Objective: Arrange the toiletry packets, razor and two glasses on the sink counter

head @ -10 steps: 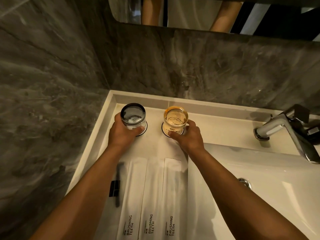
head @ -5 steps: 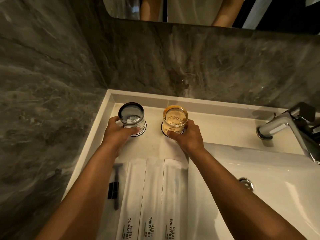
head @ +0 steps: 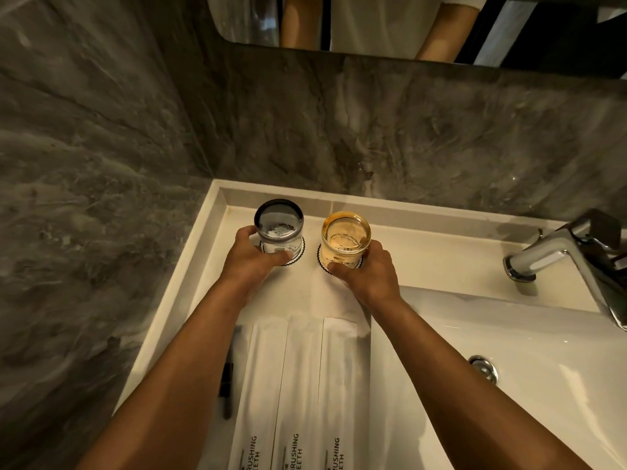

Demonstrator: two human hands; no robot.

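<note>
Two glasses stand side by side on round paper coasters at the back of the white sink counter (head: 424, 252). My left hand (head: 252, 257) wraps the grey glass (head: 279, 220). My right hand (head: 368, 271) grips the amber glass (head: 345, 237). Nearer me, three white packets printed "BRUSHING TEETH" lie in a row: the left packet (head: 263, 385), the middle packet (head: 300, 385) and the right packet (head: 339, 385). A black razor (head: 226, 381) lies left of them, partly hidden by my left forearm.
A chrome faucet (head: 549, 256) stands at the right, above the white basin (head: 526, 385) with its overflow ring (head: 483, 367). Grey marble walls close in the left and back sides. A mirror (head: 373, 22) hangs above.
Both hands stay on the glasses. The grey glass has tilted slightly in my left hand, which has shifted its grip around the base. The view moved a little closer.
</note>
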